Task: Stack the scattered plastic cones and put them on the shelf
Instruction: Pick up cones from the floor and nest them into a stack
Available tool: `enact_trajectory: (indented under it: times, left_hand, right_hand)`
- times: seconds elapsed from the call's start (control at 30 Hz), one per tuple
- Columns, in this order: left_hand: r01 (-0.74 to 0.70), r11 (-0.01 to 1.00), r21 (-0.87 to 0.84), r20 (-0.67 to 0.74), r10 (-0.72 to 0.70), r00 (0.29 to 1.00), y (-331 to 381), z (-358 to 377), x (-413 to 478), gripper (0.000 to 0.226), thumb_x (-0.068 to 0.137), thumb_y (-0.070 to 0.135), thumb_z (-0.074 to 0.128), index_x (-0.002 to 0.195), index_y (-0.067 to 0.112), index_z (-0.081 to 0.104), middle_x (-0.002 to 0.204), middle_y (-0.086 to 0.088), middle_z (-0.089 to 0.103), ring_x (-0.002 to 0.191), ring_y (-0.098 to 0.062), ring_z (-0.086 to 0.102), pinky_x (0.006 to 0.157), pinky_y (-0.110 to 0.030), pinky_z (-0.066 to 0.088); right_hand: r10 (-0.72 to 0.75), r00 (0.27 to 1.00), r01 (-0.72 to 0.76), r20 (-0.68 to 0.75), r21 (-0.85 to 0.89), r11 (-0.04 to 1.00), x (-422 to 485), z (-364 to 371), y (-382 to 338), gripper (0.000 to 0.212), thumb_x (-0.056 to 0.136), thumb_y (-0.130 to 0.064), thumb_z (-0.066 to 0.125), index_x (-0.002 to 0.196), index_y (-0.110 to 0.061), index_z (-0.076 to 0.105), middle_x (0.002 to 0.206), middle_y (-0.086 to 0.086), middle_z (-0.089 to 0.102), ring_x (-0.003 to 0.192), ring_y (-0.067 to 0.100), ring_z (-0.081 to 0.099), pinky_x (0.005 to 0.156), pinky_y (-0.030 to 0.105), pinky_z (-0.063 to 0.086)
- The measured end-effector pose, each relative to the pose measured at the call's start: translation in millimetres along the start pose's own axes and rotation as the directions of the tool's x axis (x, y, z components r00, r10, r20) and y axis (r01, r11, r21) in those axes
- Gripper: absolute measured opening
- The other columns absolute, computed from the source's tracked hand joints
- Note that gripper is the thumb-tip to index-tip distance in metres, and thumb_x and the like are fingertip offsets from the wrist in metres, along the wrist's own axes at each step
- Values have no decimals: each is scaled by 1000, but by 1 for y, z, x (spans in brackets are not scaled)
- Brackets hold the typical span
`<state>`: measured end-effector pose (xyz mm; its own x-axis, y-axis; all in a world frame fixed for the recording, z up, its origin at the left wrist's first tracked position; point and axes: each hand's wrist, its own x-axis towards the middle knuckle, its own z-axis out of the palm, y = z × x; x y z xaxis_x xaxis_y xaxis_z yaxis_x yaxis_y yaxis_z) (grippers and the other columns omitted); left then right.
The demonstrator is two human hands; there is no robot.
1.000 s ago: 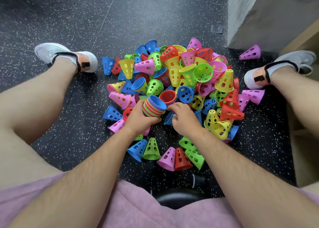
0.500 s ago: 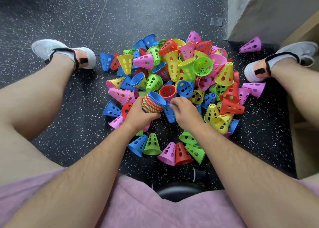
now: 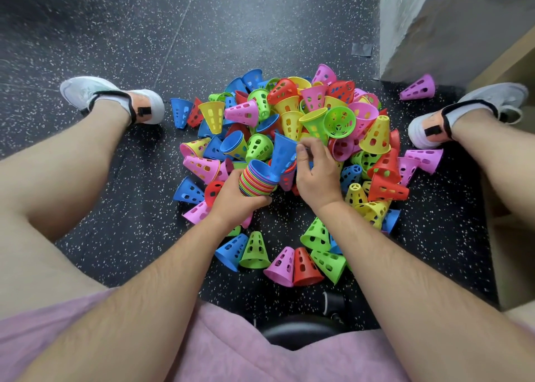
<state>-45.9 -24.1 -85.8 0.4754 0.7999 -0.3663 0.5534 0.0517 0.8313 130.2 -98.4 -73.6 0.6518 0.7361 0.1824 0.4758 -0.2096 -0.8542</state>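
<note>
A heap of perforated plastic cones (image 3: 315, 115) in pink, yellow, green, blue and red lies on the dark speckled floor between my feet. My left hand (image 3: 234, 202) grips a nested stack of many-coloured cones (image 3: 254, 180), its open end tilted up and to the right. My right hand (image 3: 314, 173) pinches a blue cone (image 3: 282, 155) whose narrow end sits in the mouth of the stack. Loose cones lie around the heap, several near my knees (image 3: 301, 266).
My two shoes (image 3: 115, 98) (image 3: 469, 106) flank the heap. A lone purple cone (image 3: 418, 87) lies by a grey wall corner (image 3: 405, 34) at the upper right. A wooden unit (image 3: 512, 237) runs along the right edge. A black stool base (image 3: 301, 332) shows below.
My right hand lifted a blue cone out of the heap and brought it onto the mouth of the stack. The left hand kept holding the stack.
</note>
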Motion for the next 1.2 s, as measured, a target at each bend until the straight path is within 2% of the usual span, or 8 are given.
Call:
enact_trajectory:
  times: [0.17,0.3,0.37,0.47,0.6,0.67,0.83,1.2]
  left_hand:
    - [-15,1000,-12,-1,15,1000,4,3,3,66,71,21,92,124,21,51,104,3,68,91,-9,68,74,-22,51]
    - [-13,1000,-28,-4,13,1000,1,5,8,67,70,24,93,123,21,52,105,1,68,92,-11,69,78,-26,54]
    - [-9,1000,-16,4,9,1000,-2,5,10,68,69,26,93,123,21,53,105,2,68,92,-11,69,79,-26,54]
    - [-3,1000,-24,13,3,1000,-2,6,11,63,71,26,92,121,21,55,103,3,69,89,-7,69,74,-20,51]
    - [-19,999,-38,8,19,1000,1,8,11,50,74,21,91,105,33,54,97,4,69,77,4,65,68,-15,50]
    - [-22,999,-36,16,23,1000,0,9,12,48,74,19,91,100,35,53,95,5,69,74,6,64,68,-14,51]
    - [10,1000,-26,22,-9,1000,-4,10,13,66,70,33,93,122,25,54,104,7,69,91,-7,69,84,-31,57]
    - [23,1000,-11,0,-23,1000,-5,9,12,67,67,35,94,120,26,54,104,5,69,91,-9,69,82,-31,55]
  right_hand:
    - [12,970,-17,242,19,1000,-7,9,-8,20,105,-27,47,111,-17,63,96,-6,58,88,7,52,73,10,37]
    - [64,915,-90,398,48,995,-9,14,-2,20,106,-32,43,109,-25,61,83,-12,58,79,5,55,69,22,40]
    - [116,896,-156,428,58,986,-8,15,2,21,106,-36,40,111,-28,59,91,-11,64,87,7,60,75,31,48]
    - [161,914,-182,374,23,983,-2,15,7,26,106,-34,38,117,-26,60,111,-6,67,105,11,61,92,38,51]
    - [144,920,-50,364,-255,966,5,15,23,34,104,-17,42,135,-17,57,133,1,57,127,21,46,110,37,37]
    - [161,898,-6,410,-354,935,4,18,30,37,103,-18,46,138,-18,56,141,1,51,131,25,40,112,37,34]
    - [161,883,56,441,-439,897,6,24,32,24,101,-21,54,120,-14,66,143,6,44,129,28,37,105,44,41]
    - [105,960,-48,261,-217,975,15,15,29,28,102,-18,53,126,-11,64,126,9,57,118,25,53,102,31,41]
